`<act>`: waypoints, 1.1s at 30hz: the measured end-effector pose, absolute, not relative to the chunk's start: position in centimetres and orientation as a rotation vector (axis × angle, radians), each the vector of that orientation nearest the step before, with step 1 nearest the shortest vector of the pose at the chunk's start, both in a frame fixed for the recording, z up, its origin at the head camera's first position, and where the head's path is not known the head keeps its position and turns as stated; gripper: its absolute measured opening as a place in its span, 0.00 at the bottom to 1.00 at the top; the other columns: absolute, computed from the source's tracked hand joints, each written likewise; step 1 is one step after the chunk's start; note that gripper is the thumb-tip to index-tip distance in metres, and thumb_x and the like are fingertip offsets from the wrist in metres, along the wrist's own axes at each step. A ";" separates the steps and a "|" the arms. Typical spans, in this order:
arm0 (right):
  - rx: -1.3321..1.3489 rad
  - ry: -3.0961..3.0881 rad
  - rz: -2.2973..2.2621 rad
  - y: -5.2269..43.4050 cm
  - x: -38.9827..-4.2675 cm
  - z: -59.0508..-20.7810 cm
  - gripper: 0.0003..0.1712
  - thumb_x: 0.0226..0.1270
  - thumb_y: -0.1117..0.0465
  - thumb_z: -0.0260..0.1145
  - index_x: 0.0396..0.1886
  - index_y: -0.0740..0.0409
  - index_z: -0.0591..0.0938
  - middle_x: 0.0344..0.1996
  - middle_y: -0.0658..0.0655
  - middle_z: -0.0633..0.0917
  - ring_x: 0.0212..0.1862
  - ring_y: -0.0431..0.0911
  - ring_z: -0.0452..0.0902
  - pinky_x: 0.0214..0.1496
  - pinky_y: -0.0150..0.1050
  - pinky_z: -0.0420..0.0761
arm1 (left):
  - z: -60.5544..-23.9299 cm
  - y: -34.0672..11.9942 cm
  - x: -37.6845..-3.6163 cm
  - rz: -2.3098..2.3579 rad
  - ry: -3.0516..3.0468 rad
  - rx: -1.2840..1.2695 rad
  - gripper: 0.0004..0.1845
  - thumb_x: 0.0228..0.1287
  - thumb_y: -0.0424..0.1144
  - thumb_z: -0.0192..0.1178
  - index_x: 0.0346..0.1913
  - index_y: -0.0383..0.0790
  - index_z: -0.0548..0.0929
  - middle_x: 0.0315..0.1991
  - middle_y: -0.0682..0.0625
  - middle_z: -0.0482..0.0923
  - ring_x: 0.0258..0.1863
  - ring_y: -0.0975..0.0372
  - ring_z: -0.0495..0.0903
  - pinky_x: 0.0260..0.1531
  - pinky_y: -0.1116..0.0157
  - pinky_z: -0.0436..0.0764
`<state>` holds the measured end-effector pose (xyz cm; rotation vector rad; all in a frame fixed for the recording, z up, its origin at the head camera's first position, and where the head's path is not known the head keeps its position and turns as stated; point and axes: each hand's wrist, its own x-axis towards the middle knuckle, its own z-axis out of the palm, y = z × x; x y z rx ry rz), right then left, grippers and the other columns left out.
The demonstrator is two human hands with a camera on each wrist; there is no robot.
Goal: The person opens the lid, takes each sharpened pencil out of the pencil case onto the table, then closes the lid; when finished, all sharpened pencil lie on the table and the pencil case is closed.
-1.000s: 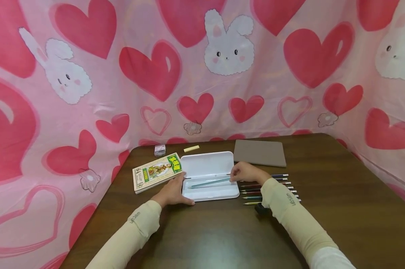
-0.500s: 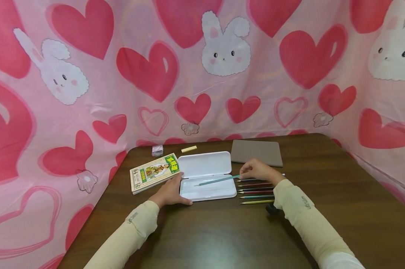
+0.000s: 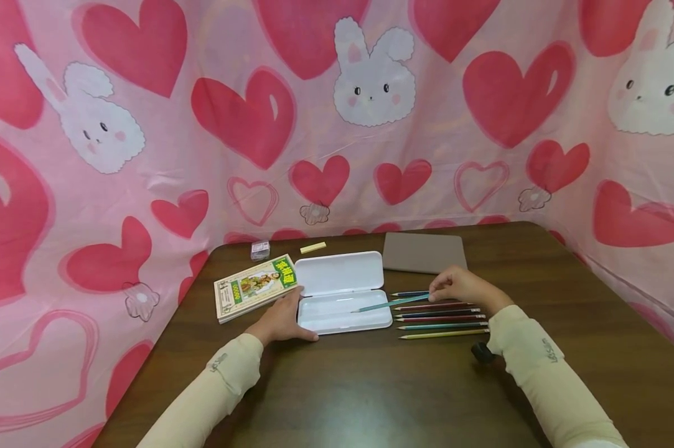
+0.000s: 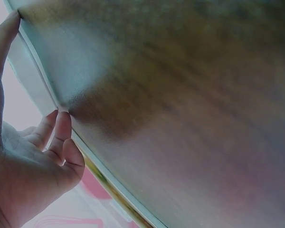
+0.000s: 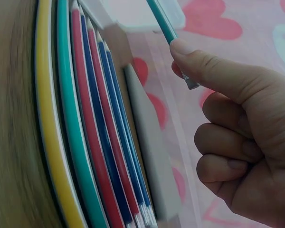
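Note:
My right hand (image 3: 462, 289) pinches a teal pencil (image 3: 391, 304) near its end between thumb and index finger, the other fingers curled into the palm. The pencil slants left, its tip over the tray of an open white pencil case (image 3: 365, 320). At the left end of that case, my left hand (image 3: 280, 320) touches it with thumb and fingers spread apart. In the right wrist view, a row of pencils lies beside the right hand: a yellow pencil (image 5: 54, 128), a teal pencil (image 5: 71, 104), and several red and blue ones.
Left of the case lies a thick illustrated book (image 3: 254, 287). Behind stand a small clear box (image 3: 260, 251) and a yellow strip (image 3: 312, 247). A grey-brown flat notebook (image 3: 424, 252) lies at the back right. A patterned cloth (image 3: 370, 149) hangs behind the table.
My right hand has moved right, drawing the teal pencil from over the case toward the row of pencils. My left hand has stayed at the case.

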<state>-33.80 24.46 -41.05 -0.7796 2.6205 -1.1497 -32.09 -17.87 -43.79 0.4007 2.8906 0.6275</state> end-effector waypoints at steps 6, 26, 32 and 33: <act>-0.752 2.646 -1.123 26.8 -33.0 -41.1 0.09 0.56 0.58 0.68 0.25 0.59 0.84 0.19 0.46 0.75 0.20 0.35 0.61 0.22 0.30 0.65 | -43.6 -17.8 -32.0 0.629 2.883 0.399 0.64 0.30 0.64 0.73 0.71 0.42 0.51 0.69 0.43 0.58 0.66 0.49 0.60 0.65 0.48 0.60; -0.794 2.547 -1.121 31.7 -30.2 -42.5 0.07 0.56 0.60 0.68 0.26 0.60 0.84 0.20 0.44 0.78 0.24 0.32 0.67 0.26 0.29 0.70 | -43.5 -17.9 -31.9 0.620 2.882 0.394 0.64 0.30 0.66 0.72 0.71 0.43 0.52 0.68 0.44 0.60 0.66 0.49 0.60 0.64 0.47 0.60; -0.774 2.512 -1.136 32.6 -29.7 -43.1 0.07 0.56 0.60 0.68 0.27 0.60 0.84 0.20 0.46 0.79 0.24 0.32 0.68 0.26 0.30 0.71 | -43.3 -17.8 -31.8 0.620 2.874 0.383 0.64 0.30 0.65 0.72 0.71 0.43 0.51 0.69 0.44 0.59 0.67 0.49 0.60 0.65 0.47 0.59; -0.769 2.509 -1.135 32.7 -29.6 -43.2 0.07 0.56 0.60 0.68 0.27 0.60 0.84 0.20 0.46 0.79 0.24 0.32 0.69 0.26 0.30 0.71 | -43.3 -17.8 -31.8 0.619 2.874 0.383 0.64 0.30 0.65 0.72 0.71 0.43 0.51 0.69 0.44 0.59 0.67 0.49 0.60 0.65 0.47 0.59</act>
